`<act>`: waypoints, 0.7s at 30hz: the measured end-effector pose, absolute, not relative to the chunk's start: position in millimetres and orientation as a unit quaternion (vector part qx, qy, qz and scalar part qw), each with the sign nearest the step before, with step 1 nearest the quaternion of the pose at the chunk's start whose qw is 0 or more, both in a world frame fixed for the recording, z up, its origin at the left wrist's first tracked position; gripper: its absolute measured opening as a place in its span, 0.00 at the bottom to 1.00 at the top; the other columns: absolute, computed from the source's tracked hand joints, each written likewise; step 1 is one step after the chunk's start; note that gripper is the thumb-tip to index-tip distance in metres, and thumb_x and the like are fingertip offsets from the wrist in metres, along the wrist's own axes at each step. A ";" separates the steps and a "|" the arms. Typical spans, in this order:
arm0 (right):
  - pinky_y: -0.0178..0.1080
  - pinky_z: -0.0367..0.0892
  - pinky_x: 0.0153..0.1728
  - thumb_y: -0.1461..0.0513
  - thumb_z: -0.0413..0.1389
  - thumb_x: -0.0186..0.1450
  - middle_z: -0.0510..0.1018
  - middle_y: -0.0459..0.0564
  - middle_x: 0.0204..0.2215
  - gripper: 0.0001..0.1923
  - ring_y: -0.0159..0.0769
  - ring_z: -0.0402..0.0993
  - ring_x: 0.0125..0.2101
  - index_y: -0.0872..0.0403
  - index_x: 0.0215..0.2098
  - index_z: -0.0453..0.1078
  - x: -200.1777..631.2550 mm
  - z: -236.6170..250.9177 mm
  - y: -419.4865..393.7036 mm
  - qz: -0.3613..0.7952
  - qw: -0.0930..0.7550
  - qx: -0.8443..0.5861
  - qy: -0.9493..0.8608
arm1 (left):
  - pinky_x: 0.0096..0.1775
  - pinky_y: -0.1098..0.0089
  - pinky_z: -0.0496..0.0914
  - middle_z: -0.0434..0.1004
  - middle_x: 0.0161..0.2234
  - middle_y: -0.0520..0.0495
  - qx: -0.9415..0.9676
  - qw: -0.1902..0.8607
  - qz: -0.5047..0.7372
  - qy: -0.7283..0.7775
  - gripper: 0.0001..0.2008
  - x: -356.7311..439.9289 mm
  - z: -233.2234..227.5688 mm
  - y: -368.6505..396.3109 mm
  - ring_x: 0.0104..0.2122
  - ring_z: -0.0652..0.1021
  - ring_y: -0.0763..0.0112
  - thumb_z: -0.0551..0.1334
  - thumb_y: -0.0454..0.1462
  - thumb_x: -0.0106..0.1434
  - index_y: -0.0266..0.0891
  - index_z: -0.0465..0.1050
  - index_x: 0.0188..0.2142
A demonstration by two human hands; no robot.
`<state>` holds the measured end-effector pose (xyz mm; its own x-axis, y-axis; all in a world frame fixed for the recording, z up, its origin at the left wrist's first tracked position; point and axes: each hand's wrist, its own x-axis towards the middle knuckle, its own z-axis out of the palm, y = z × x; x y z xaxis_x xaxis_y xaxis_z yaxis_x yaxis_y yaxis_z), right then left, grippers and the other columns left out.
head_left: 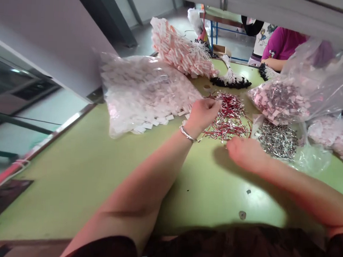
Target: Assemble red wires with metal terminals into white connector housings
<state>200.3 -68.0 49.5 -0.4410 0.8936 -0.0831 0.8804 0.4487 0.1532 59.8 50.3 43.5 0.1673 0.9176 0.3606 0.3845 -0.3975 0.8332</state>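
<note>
My left hand [204, 114], with a silvery bangle at the wrist, is over the left side of a loose heap of short red wires with shiny metal ends [230, 128]. Its fingers are pinched together; whatever they hold is too small to make out. At the near right edge of the same heap is my right hand [246, 153], fingers curled closed and mostly hidden by its back. A clear bag of small silvery metal pieces [277, 140] lies just right of that hand. To the left, white flat pieces [153, 124] spill from a large clear plastic bag [144, 89].
Behind the heap lie a pile of pink-and-white pieces on white leads [180, 49] and a white bundle with black ends [230, 81]. A bag of pinkish pieces [280, 101] stands at right. Across the green table [80, 185] sits a person in a purple top [286, 44].
</note>
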 end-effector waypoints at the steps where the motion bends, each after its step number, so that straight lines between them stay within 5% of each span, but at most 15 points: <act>1: 0.38 0.57 0.23 0.69 0.45 0.64 0.76 0.57 0.31 0.14 0.40 0.71 0.30 0.57 0.39 0.72 190.3 39.2 -84.6 0.021 0.084 0.494 0.865 | 0.22 0.73 0.57 0.60 0.12 0.55 0.727 0.297 0.422 0.454 0.19 63.7 46.0 43.4 0.17 0.62 0.76 0.58 0.41 0.60 0.39 0.61 0.15; 7: 0.38 0.58 0.25 0.67 0.48 0.65 0.78 0.54 0.31 0.12 0.37 0.72 0.28 0.56 0.40 0.73 198.0 19.2 -106.7 -0.049 0.020 0.462 0.885 | 0.24 0.72 0.55 0.59 0.15 0.55 0.817 0.310 0.240 0.423 0.18 67.3 42.6 2.6 0.19 0.61 0.76 0.56 0.40 0.60 0.38 0.58 0.15; 15: 0.38 0.62 0.30 0.59 0.51 0.62 0.78 0.48 0.27 0.09 0.36 0.71 0.27 0.51 0.33 0.73 338.5 54.9 -89.0 -0.053 -0.165 0.733 0.657 | 0.32 0.66 0.67 0.74 0.29 0.46 0.872 0.243 0.118 0.407 0.08 58.8 12.1 -44.4 0.30 0.73 0.64 0.58 0.41 0.59 0.39 0.72 0.30; 21: 0.36 0.62 0.32 0.62 0.53 0.62 0.77 0.48 0.35 0.08 0.35 0.72 0.32 0.50 0.35 0.74 336.0 45.1 -96.7 -0.097 -0.041 0.685 0.721 | 0.41 0.59 0.69 0.71 0.33 0.40 0.907 0.161 0.040 0.388 0.07 74.1 -4.1 -59.9 0.38 0.73 0.56 0.54 0.33 0.61 0.37 0.69 0.29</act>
<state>336.0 -96.7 45.1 -0.0587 0.9955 -0.0745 0.9797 0.0432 -0.1956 74.1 -59.9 -4.1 0.6961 0.7160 -0.0522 0.6901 -0.6473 0.3238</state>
